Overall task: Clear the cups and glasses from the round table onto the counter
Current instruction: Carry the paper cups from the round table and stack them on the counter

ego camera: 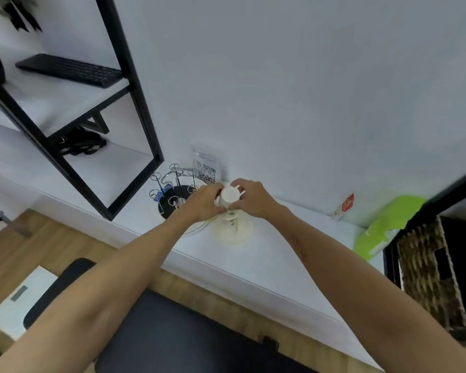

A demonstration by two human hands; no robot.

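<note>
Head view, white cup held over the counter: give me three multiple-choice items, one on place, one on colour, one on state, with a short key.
1. Where does the black keyboard lie?
A. on a shelf of the black-framed rack
B. on the wooden floor
C. on the white counter beside the cup

2. What colour is the box at the counter's right end?
A. red
B. bright green
C. blue

3. How is the small white cup held?
A. by the left hand alone
B. by nobody, it stands free
C. between both hands

Key:
1 A, the keyboard rests on a white shelf inside the rack.
2 B, the box on the white counter is bright green.
3 C, the left hand and right hand both grip it, above a white cup with green leaf print.
</note>
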